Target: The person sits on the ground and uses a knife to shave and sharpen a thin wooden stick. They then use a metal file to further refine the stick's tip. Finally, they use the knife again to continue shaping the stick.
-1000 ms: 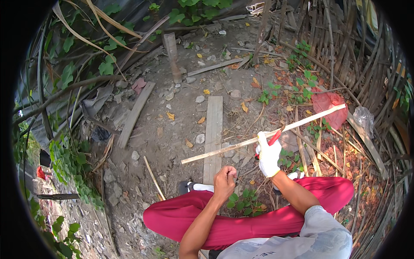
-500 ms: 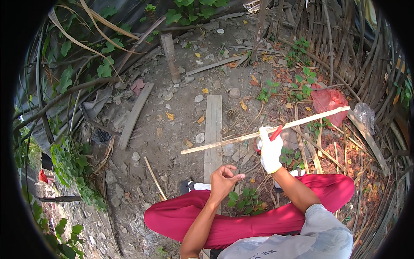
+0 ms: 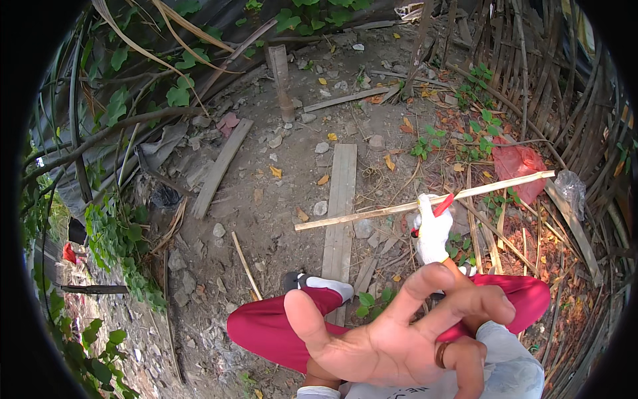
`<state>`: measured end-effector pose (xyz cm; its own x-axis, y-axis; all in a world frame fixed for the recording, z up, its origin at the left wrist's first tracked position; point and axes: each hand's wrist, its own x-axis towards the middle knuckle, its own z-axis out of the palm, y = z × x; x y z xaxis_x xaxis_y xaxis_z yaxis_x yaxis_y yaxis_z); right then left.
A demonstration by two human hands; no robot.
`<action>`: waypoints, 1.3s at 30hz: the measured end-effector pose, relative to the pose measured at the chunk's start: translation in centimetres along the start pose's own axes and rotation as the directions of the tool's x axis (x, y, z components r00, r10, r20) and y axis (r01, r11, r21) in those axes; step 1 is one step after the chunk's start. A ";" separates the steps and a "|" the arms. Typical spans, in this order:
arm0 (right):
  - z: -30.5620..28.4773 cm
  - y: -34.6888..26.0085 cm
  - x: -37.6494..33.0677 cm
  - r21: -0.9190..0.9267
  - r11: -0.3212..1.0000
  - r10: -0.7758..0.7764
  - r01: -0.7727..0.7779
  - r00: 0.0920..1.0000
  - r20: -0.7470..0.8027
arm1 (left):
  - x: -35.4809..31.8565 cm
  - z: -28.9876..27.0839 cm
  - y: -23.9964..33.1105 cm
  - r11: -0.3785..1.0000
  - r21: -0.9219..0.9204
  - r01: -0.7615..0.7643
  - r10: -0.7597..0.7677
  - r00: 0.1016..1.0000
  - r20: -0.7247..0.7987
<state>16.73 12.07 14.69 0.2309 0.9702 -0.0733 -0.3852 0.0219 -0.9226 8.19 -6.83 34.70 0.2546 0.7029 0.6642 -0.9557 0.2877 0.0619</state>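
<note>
My left hand [image 3: 399, 332] is bare, raised close to the camera, palm toward me with fingers spread and a ring on one finger; it holds nothing. My right hand [image 3: 433, 233] wears a white glove and grips a long pale stick [image 3: 359, 216] that slants up to the right above the ground. A red-handled thing [image 3: 444, 203] pokes out of the same fist across the stick. My legs in red trousers [image 3: 266, 332] are folded below, with a white shoe [image 3: 327, 286] by a plank.
A flat wooden plank [image 3: 342, 193] lies on the dirt ahead, another board [image 3: 222, 166] to its left, and a short post [image 3: 282, 80] stands behind. Red plastic [image 3: 520, 163] and a clear bag [image 3: 571, 189] lie at right among dry bamboo sticks. Vines crowd the left.
My left hand has risen from near my knee toward the camera and opened out. The gloved right hand and the stick have stayed almost where they were.
</note>
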 end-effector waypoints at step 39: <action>-1.5 0.7 1.1 0.023 0.999 -0.044 0.044 0.999 0.000 | 1.3 -1.1 -3.7 0.927 -0.122 -0.356 0.375 0.895 0.241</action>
<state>18.02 12.76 13.45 0.2477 0.9683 -0.0329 -0.3954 0.0700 -0.9158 12.24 -6.20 34.51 -0.1666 0.5800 0.7974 -0.9581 0.0960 -0.2700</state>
